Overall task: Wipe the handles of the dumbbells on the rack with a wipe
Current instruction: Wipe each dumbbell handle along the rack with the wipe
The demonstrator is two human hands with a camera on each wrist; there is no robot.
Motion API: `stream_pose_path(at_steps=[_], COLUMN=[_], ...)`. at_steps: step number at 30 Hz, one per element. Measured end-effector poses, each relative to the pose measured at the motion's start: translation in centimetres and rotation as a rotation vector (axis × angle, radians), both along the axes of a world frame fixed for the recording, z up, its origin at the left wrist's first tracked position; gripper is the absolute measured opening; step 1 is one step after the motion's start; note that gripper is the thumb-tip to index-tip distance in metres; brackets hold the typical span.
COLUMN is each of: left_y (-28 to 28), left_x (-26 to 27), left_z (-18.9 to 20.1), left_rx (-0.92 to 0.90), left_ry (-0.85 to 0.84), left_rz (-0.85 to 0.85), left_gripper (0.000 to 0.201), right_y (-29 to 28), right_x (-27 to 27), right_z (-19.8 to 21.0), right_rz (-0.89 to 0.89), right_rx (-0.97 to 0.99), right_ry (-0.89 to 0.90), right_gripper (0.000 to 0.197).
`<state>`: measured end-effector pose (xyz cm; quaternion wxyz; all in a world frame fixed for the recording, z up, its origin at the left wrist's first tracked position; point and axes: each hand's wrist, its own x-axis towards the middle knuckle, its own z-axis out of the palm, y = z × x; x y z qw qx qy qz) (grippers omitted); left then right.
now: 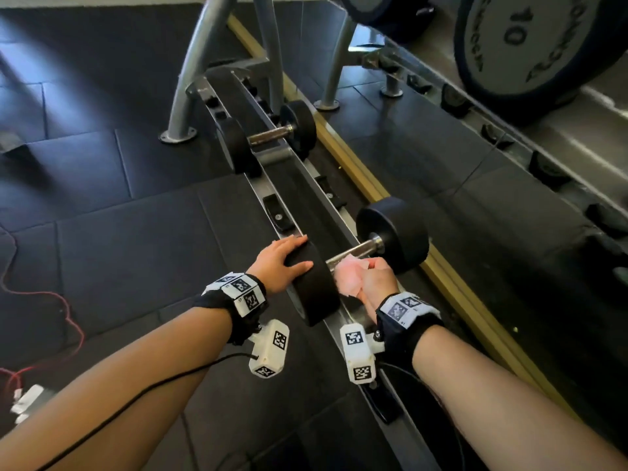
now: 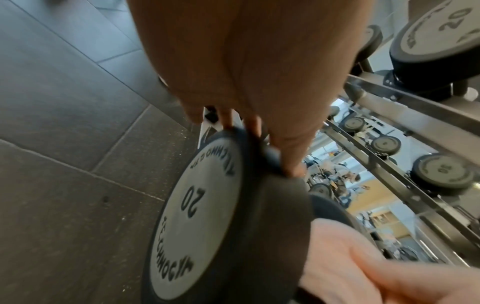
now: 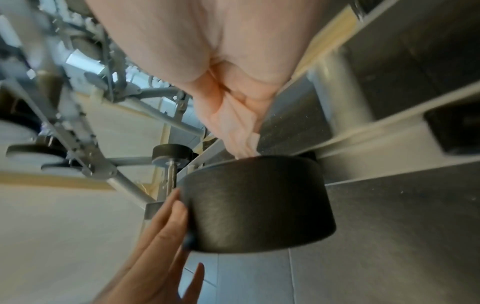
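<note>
Gym rack (image 1: 272, 158), dumbbell (image 1: 390, 232) at its near end.
Left hand (image 1: 275, 263) lies flat on the near head; right hand (image 1: 377, 280) grips a wipe (image 1: 346, 277) around the handle (image 1: 356, 249).

Head cam: high, tilted down and forward over the near dumbbell (image 1: 356, 263) on the rack (image 1: 272, 171), both forearms in frame. Left wrist cam: very close, looks along the left hand (image 2: 246, 82) at that dumbbell's "20" end face. Right wrist cam: equally close, low, looks along the right hand (image 3: 207, 61) at the same weight's rim. All three share that dumbbell.
</note>
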<state>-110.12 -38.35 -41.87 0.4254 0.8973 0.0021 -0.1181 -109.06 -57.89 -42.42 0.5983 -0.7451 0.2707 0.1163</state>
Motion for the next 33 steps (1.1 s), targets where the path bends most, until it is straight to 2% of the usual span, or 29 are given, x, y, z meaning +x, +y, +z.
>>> stream_pose_path(at_steps=[3,6,12,15,18,22,25,28,33], left_y=[1.3,3.0,5.5,7.1,9.0,12.4,16.1,20.5,25.8], left_x=[-1.0,-3.1,-8.4,-8.0,-5.8,-0.8,4.5,10.1,18.1], left_z=[3.7,8.9,20.4,24.1,26.6,28.7,29.4,28.6,24.6], left_rx=[-0.049,-0.13,-0.261,-0.275,-0.252,-0.196,-0.093,-0.014,0.079], left_ry=[0.188,0.23,0.244,0.208,0.163,0.111,0.068,0.052,0.063], left_rz=[0.11,0.265,0.376,0.412,0.436,0.423,0.398,0.366,0.296], left_gripper=[0.042,0.028,0.01,0.013,0.013,0.012,0.012,0.011,0.013], right_y=[-0.5,-0.9,1.5,4.2,7.1,10.7,14.1,17.8,20.9], right_x=[-0.7,-2.1,-4.4,-2.0,1.0,5.5,10.6,17.1,25.6], right_z=[4.0,9.6,22.5,26.9,29.9,31.7,31.8,30.4,25.2], right_rz=[-0.036,-0.095,0.008,0.118,0.145,0.131,0.108,0.084,0.002], right_rx=[0.108,0.348,0.318,0.263,0.273,0.387,0.369,0.35,0.317], right_ry=[0.11,0.247,0.275,0.22,0.173,0.155,0.076,0.052,0.168], right_gripper=[0.023,0.028,0.032,0.038,0.038,0.034,0.018,0.016,0.022])
